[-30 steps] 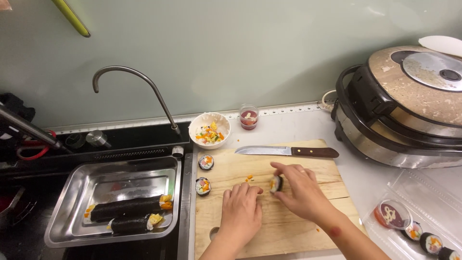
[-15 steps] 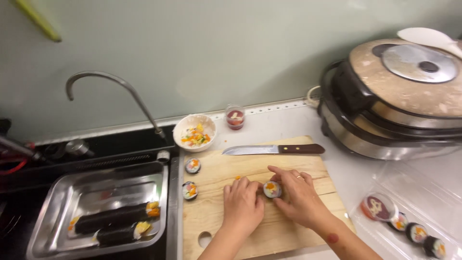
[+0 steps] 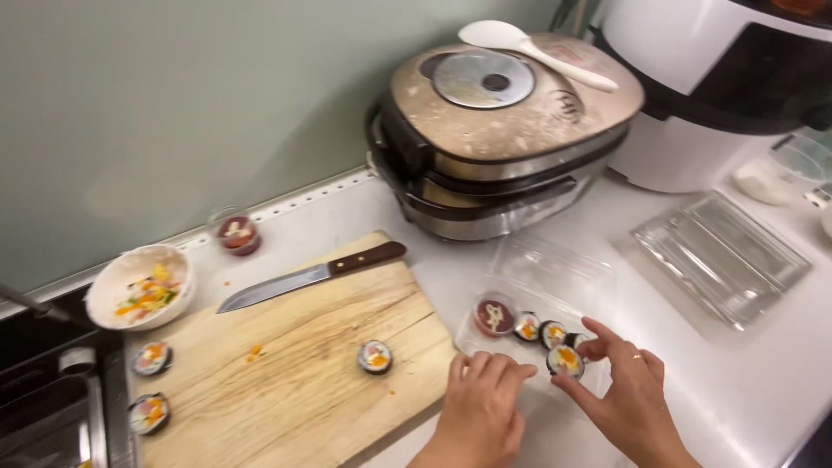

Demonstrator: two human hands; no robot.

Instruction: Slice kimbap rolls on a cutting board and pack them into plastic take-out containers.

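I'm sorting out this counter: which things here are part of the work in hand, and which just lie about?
In use: right hand, roll slice in its fingers, clear tray, left hand, slice on the cutting board.
Lying about: knife, rice cooker, white bowl.

open counter right of hands; rice cooker (image 3: 503,139) behind tray (image 3: 555,277)

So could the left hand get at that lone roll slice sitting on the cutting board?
Probably yes. The left hand rests at the cutting board's right edge, and the roll slice lies just to its left on bare wood, with nothing between them. The knife lies farther back.
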